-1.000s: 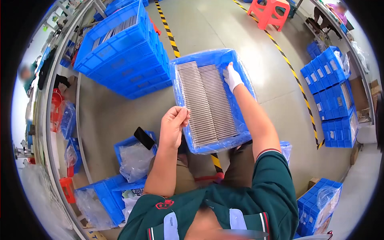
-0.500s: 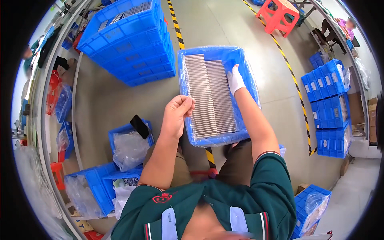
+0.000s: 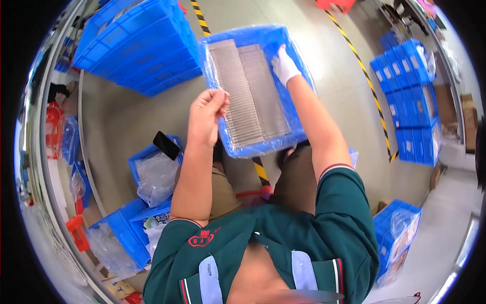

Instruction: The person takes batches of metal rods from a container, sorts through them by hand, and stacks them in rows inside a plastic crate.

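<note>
Plastic-lined blue tub (image 3: 300, 58)'s at my 12 o'clock, two rows of thin grey parts (image 3: 266, 91) inside. Right hand (image 3: 285, 67)'s loosely spread by its 2 o'clock wall; left hand (image 3: 206, 109)'s pinched at 9, can't tell on what. I'd go gently, keeping rows straight.

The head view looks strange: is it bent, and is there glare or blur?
In the head view, the right-hand black-and-yellow floor tape bows and the corners go black; in that same head view, pale glare lies on the grey floor, highlights streak the clear plastic liner, and the right-hand row of thin metallic strips looks soft.
</note>
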Tool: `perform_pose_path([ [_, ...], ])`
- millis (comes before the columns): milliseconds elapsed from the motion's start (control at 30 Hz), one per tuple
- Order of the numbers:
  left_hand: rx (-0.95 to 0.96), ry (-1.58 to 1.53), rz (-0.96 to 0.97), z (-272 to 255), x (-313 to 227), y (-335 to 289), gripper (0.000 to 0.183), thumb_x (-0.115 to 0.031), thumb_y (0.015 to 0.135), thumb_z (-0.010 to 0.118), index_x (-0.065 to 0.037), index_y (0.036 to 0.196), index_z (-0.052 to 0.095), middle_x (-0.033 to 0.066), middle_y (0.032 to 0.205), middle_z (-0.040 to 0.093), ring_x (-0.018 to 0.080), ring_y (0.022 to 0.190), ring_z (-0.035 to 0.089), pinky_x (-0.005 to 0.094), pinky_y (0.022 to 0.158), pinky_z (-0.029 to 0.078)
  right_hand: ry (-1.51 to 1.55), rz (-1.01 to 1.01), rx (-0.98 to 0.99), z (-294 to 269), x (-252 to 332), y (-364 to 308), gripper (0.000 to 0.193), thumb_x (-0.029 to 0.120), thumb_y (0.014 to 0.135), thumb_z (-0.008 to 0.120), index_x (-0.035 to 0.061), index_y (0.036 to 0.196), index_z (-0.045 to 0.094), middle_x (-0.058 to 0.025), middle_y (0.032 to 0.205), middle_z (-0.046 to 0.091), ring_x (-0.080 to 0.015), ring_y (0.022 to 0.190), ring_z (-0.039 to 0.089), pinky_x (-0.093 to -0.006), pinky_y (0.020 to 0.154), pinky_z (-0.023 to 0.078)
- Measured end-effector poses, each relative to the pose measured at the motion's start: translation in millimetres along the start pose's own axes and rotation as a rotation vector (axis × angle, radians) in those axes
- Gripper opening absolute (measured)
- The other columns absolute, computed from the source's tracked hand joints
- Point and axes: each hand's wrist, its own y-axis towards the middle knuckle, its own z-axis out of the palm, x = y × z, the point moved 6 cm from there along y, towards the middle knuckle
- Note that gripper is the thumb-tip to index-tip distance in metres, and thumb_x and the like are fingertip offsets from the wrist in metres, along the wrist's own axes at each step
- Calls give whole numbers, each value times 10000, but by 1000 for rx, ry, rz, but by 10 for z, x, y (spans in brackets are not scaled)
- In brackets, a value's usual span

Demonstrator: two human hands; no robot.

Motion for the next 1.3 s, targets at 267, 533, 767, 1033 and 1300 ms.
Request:
perform_pose_path([
  [267, -5, 199, 37, -38, 143, 24, 144, -166, 858, 570, -24, 845, 588, 3, 707, 552, 55, 592, 455, 179, 552, 367, -237, -560, 85, -781, 783, -1559, 603, 417, 888, 437, 2, 1309, 316, -174, 1238, 467, -273, 1124, 476, -367, 939, 374],
  [533, 158, 801, 188, 418, 717, -314, 137, -157, 849, 573, -21, 838, 575, -7, 684, 521, 43, 588, 421, 191, 543, 348, 311, 44, -838, -3496, -1517, -3326, 325, 307, 885, 458, 43, 1074, 479, -132, 1021, 585, -232, 846, 591, -321, 710, 481],
  [767, -10, 1241, 584, 480, 926, -492, 193, -200, 871, 530, -8, 877, 551, 105, 759, 576, 211, 674, 549, 315, 632, 438, 569, 524, -1190, -3881, -3372, -4718, 366, 300, 861, 468, 36, 1114, 442, -164, 1093, 557, -307, 1007, 545, -446, 840, 436],
  [1033, -87, 1322, 598, 412, 964, -498, 223, -219, 878, 509, -2, 897, 554, 123, 805, 603, 265, 710, 575, 347, 654, 445, 503, 632, -970, -3463, -3766, -4115, 453, 274, 848, 497, 69, 1240, 401, -174, 1237, 465, -332, 1145, 454, -467, 906, 385],
  [1300, -126, 1413, 587, 454, 953, -548, 232, -229, 877, 517, 0, 887, 553, 126, 800, 595, 276, 693, 566, 353, 631, 438, 457, 667, -806, -3385, -3953, -2876, 381, 334, 859, 478, 121, 1175, 468, -116, 1146, 535, -279, 999, 542, -406, 792, 444],
])
